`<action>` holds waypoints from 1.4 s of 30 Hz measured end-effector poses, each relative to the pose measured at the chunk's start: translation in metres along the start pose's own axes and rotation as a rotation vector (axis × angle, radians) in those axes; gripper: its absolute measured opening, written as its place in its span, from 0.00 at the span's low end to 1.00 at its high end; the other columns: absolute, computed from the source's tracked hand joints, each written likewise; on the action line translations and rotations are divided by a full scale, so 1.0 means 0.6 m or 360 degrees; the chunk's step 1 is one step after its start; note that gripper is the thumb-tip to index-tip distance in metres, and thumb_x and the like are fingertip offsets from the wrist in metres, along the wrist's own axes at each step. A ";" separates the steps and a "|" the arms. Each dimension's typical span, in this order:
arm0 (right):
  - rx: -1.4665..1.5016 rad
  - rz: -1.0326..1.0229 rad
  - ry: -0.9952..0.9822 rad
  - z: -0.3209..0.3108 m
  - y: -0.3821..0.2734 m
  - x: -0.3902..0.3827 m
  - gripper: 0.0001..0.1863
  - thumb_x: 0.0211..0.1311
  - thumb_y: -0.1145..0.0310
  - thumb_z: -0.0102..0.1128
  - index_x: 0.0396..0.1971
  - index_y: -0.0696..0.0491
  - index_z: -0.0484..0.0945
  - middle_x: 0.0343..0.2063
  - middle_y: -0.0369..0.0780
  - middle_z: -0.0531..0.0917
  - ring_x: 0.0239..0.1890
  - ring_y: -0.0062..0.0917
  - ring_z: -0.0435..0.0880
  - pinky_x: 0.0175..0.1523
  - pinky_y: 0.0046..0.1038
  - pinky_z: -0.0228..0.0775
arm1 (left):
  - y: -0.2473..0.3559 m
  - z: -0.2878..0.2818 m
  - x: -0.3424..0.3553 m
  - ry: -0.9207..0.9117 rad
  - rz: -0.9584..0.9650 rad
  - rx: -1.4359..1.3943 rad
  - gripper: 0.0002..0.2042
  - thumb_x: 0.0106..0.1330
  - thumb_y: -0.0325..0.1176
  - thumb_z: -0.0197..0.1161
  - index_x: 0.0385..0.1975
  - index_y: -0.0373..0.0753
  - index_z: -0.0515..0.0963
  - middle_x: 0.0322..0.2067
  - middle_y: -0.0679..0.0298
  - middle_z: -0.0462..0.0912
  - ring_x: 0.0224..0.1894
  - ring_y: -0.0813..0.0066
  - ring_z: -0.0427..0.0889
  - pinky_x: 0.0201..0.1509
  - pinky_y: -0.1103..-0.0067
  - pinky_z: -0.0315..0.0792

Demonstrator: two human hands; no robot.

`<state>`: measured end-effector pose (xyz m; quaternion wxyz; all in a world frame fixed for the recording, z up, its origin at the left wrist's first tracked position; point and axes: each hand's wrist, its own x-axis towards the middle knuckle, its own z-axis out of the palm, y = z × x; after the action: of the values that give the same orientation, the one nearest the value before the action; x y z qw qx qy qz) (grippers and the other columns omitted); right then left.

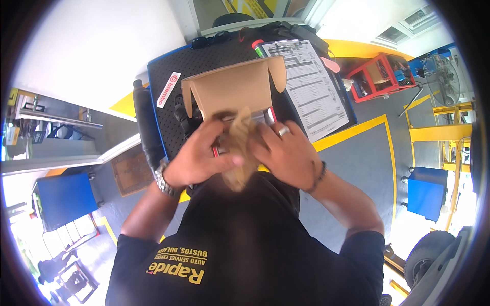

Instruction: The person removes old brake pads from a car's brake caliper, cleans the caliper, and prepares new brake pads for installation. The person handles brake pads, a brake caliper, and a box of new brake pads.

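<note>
A crumpled piece of brown paper, smeared by motion, is between my two hands in front of my chest. My left hand is closed on its left side, with the thumb toward me. From the right, my right hand pinches it, its fingertips blurred and partly hidden. Just beyond stands a cardboard box with its lid raised. Inside the box, red and white edges show beside my fingers; the rest is covered by my hands and the paper.
The box stands on a black cart top with blue edges. To its right lies a clipboard of printed forms; to its left, a red-and-white sticker. Sunglasses rest at the back. A red tool cart stands farther right.
</note>
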<state>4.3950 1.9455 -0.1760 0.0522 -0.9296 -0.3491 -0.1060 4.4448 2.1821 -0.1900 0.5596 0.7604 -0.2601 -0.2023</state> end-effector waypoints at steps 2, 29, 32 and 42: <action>-0.0197 0.0085 0.0089 0.048 0.015 0.029 0.13 0.57 0.68 0.57 0.42 0.51 0.80 0.47 0.41 0.78 0.44 0.31 0.80 0.48 0.33 0.72 | -0.009 -0.006 0.019 0.0096 0.0268 0.0593 0.21 0.63 0.39 0.69 0.49 0.30 0.77 0.50 0.54 0.78 0.45 0.66 0.82 0.50 0.72 0.76; 0.0608 0.0710 0.0462 0.120 0.046 -0.058 0.19 0.52 0.72 0.68 0.47 0.56 0.81 0.47 0.43 0.79 0.52 0.37 0.80 0.55 0.39 0.71 | -0.027 0.088 0.065 -0.0260 0.0325 0.1596 0.33 0.45 0.36 0.76 0.56 0.47 0.76 0.67 0.54 0.66 0.70 0.51 0.65 0.67 0.57 0.66; 0.0626 0.0670 0.0539 0.127 0.051 -0.064 0.19 0.51 0.72 0.69 0.45 0.57 0.81 0.46 0.42 0.80 0.53 0.36 0.79 0.56 0.37 0.71 | -0.028 0.076 0.089 -0.0293 0.0531 0.1436 0.33 0.45 0.36 0.75 0.56 0.41 0.74 0.65 0.54 0.69 0.68 0.53 0.67 0.67 0.57 0.65; 0.0805 0.0983 0.0962 0.169 0.039 -0.070 0.15 0.56 0.73 0.66 0.44 0.57 0.78 0.45 0.44 0.82 0.39 0.40 0.85 0.40 0.33 0.79 | -0.052 0.135 0.117 -0.0092 0.0463 0.1466 0.29 0.48 0.35 0.71 0.53 0.33 0.74 0.51 0.52 0.78 0.52 0.54 0.80 0.61 0.62 0.70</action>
<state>4.3959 1.9185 -0.2848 0.4036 -0.8755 -0.0416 -0.2623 4.4562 2.0856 -0.2446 0.1797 0.8790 -0.4416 -0.0067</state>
